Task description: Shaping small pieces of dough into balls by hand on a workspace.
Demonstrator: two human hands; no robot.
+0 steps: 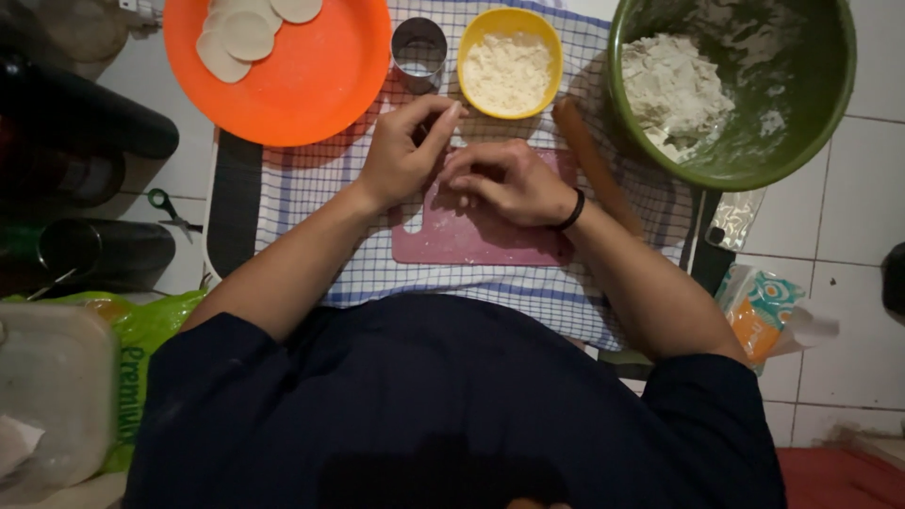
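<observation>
While both your hands meet over the pink cutting board point(471, 240), everything else sits around it. Your left hand point(403, 155) hovers at the board's far left corner, thumb and forefinger drawn together in a pinch; whatever sits between them is too small to make out. Your right hand point(509, 179) curls loosely just beside it, fingers bent down toward the board, and I cannot tell whether it grips anything.

Beyond the board, count one orange plate point(320, 85) carrying at least four pale dough rounds point(247, 36), one metal ring cutter point(419, 49), and one yellow bowl point(510, 33) of flour. Right of the board lies one wooden rolling pin point(592, 160), and past it one green bowl point(811, 113) holding a lump of dough point(674, 90). Left of the board, one pair of scissors point(170, 209) rests on the floor tiles. Under the board spreads one checked cloth point(311, 188).

Watch your right forearm: it passes close by the rolling pin, and a sideways nudge could, I judge, send it rolling off the cloth. The yellow bowl stands just beyond your fingertips, so a quick reach forward could tip flour across the board. The light is dim, too, which makes thin dough easy to tear unseen.
</observation>
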